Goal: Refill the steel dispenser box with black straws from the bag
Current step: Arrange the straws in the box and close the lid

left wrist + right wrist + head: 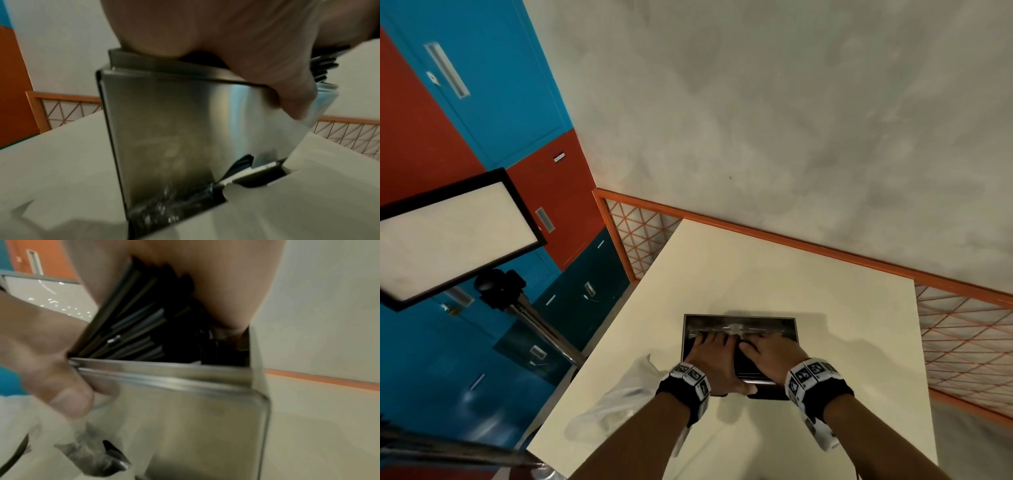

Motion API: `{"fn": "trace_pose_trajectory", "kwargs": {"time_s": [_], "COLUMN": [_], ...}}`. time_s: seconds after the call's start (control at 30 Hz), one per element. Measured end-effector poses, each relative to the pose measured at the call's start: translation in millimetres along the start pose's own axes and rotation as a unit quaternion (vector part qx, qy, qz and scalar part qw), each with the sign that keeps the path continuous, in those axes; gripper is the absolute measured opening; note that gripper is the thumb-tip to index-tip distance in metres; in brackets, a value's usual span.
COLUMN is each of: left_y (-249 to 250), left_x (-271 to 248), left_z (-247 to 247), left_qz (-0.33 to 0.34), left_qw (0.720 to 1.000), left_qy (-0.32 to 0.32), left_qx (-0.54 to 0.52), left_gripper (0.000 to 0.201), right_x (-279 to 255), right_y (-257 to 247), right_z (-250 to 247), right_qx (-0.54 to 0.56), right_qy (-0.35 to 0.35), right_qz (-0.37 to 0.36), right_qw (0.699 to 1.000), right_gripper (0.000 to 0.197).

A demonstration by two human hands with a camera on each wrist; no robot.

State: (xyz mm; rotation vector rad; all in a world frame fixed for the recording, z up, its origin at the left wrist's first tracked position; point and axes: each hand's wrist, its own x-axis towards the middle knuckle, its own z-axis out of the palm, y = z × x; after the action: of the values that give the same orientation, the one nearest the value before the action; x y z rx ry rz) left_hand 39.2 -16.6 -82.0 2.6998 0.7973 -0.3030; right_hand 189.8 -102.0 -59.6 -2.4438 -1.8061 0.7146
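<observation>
The steel dispenser box [739, 323] stands on the cream table, its top open and packed with black straws [748, 368]. My left hand [710, 356] lies flat over the left part of the straws, with its thumb [61, 386] against the box's near wall. My right hand [770, 353] lies flat over the right part, fingers reaching toward the far rim. In the right wrist view the straws [133, 331] fan out under my right palm [226, 280]. The left wrist view shows the box's front face [164, 129] under my left palm [226, 32]. The crumpled clear bag [619, 401] lies left of the box.
The cream table [756, 267] has bare room beyond and to the right of the box. An orange mesh fence [962, 342] runs behind it. A light panel [455, 236] on a tripod stands at the left, before blue and red lockers [482, 85].
</observation>
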Motion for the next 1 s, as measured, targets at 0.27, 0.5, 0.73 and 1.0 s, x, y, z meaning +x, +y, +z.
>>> {"fn": "trace_pose_trajectory", "kwargs": {"time_s": [0.27,0.5,0.73,1.0], "left_y": [-5.7,-3.9,1.8,5.3], "left_x": [21.9,0.2,-11.6,-20.4], "left_z": [-12.5,-1.9,6.9,9.0], "left_qz": [0.006,0.032,0.036,0.041], "left_qw": [0.998,0.998,0.997,0.995], "left_qy": [-0.055,0.045,0.044,0.077], "left_qx": [0.004,0.025,0.054,0.049], "left_gripper": [0.122,0.106,0.105,0.095], "right_x": [-9.2,-13.9,-23.4,-27.4], "right_y": [-1.0,-8.3,-10.7,-21.1], "right_z": [2.0,20.3,27.2,16.4], "right_qx": [0.022,0.072,0.107,-0.126], "right_qy": [0.103,0.165,0.200,0.112], "right_qz": [0.050,0.084,0.088,0.079], "right_qw": [0.993,0.980,0.970,0.983], "right_gripper": [0.049,0.058,0.039,0.049]}}
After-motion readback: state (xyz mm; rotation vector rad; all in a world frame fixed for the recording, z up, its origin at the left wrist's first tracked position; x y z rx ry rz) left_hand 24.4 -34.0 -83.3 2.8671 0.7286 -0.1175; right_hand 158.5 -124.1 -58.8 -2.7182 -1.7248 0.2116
